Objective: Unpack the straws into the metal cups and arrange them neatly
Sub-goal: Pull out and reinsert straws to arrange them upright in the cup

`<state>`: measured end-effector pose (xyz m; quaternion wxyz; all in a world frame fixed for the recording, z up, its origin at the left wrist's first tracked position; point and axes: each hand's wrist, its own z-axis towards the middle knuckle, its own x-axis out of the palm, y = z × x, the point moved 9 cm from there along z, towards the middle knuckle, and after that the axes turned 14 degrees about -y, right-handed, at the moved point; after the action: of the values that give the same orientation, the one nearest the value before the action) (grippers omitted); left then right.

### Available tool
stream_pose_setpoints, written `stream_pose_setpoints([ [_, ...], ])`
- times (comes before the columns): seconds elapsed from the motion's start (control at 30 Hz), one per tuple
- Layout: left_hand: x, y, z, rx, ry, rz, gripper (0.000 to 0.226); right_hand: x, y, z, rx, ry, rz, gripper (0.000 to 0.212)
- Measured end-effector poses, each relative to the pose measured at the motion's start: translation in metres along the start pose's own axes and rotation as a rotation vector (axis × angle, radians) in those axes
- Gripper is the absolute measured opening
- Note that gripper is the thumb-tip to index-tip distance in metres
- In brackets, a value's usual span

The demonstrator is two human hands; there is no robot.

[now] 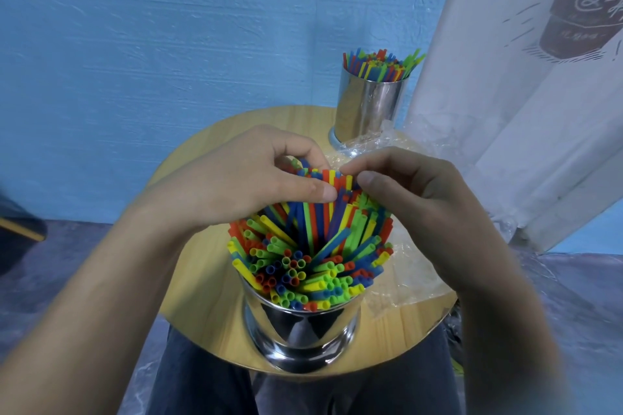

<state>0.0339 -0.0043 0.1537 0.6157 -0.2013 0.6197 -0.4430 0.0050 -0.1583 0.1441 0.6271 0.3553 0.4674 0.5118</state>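
**Straws [310, 256] packed in the near cup [303, 323]**

The straws are red, blue, green and yellow. They stand packed in the shiny near cup and lean out all ways like a fan. The near cup sits at the near edge of the round wood table [209, 152], right in front of me.

My left hand [242, 178] is over the far side of the bunch. Its fingers curl round the tips of some straws and my thumb presses them from the near side, so it pinches them. My right hand [411, 185] comes in from the right. Its thumb and first finger are bent and pinch the straw tips just beside my left thumb. The other fingers of that hand are curled in. My two thumbs are almost touching.

The far cup [367, 104] stands at the far right of the table. It holds the far straws [381, 66], which stand up straighter. Clear wrap [408, 283] lies crumpled on the right side of the table, from the far cup down past the near cup. Behind the table is a blue wall [168, 27]. A white cloth [505, 77] with a drawing on it hangs on the right.
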Motion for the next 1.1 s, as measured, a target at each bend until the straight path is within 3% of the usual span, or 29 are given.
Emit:
stream_pose_setpoints([
  [0.53, -0.001, -0.014, 0.002, 0.157, -0.088, 0.079, 0.007, -0.002, -0.007, 0.0, 0.007, -0.009, -0.002, 0.023],
  [0.77, -0.01, -0.013, 0.002, 0.119, -0.11, 0.004, 0.008, -0.002, -0.007, 0.001, -0.016, -0.01, -0.052, 0.027],
  [0.97, -0.02, -0.016, 0.003, 0.116, -0.203, -0.177, 0.02, -0.004, -0.007, 0.0, -0.019, -0.044, -0.043, 0.021],
  [1.1, -0.035, -0.021, 0.004, 0.206, -0.345, -0.336, 0.012, -0.005, -0.006, -0.001, -0.007, -0.067, -0.032, 0.02],
])
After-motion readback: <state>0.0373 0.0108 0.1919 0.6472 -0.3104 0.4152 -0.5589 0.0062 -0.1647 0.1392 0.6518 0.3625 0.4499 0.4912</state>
